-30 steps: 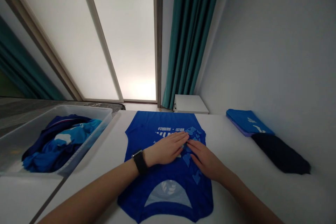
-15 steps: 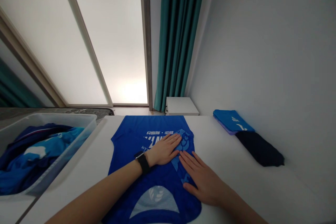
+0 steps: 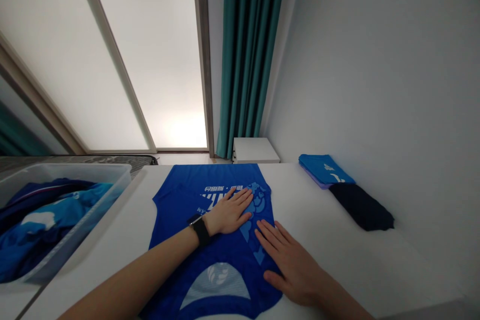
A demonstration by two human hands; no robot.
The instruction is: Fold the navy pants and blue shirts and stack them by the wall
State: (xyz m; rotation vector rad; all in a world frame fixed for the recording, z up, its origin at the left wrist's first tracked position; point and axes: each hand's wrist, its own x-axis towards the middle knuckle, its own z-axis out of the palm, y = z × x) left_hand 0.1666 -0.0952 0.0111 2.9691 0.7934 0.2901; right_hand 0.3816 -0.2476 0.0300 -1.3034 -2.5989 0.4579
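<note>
Blue shirt (image 3: 232, 248) flat, unfolded, your left hand (image 3: 228, 212) and right hand (image 3: 290, 262) spread on it, gripping nothing; folded stack (image 3: 325, 169) looks done, clothes (image 3: 60, 210) in bin (image 3: 115, 196) don't.

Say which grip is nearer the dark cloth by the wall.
Right. The right grip, at the blue shirt's right edge, is left of the dark cloth; the left grip is farther left, on the shirt's front.

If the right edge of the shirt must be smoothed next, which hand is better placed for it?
Probably the right hand: it lies flat at that edge of the shirt, while the left hand rests farther in, over part of the white lettering.
</note>
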